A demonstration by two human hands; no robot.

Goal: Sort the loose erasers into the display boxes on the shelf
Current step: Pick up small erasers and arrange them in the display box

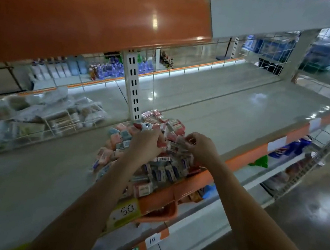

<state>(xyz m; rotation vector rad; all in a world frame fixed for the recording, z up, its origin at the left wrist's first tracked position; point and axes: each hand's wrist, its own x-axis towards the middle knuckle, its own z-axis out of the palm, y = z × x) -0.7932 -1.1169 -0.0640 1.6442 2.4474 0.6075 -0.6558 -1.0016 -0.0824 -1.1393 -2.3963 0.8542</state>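
Both hands are working a heap of erasers (156,145) on the shelf (227,104). Left hand (146,143) is gripping one packet, right hand (197,144) is pinching another. Prob. light, stiff, slick-wrapped; best pinched by the long edges.

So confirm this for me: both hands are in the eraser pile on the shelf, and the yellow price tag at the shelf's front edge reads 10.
Not quite. In the head view both hands, left and right, are in the eraser pile on the shelf, but the yellow price tag reads 50. The 10 is on a small white label lower down.
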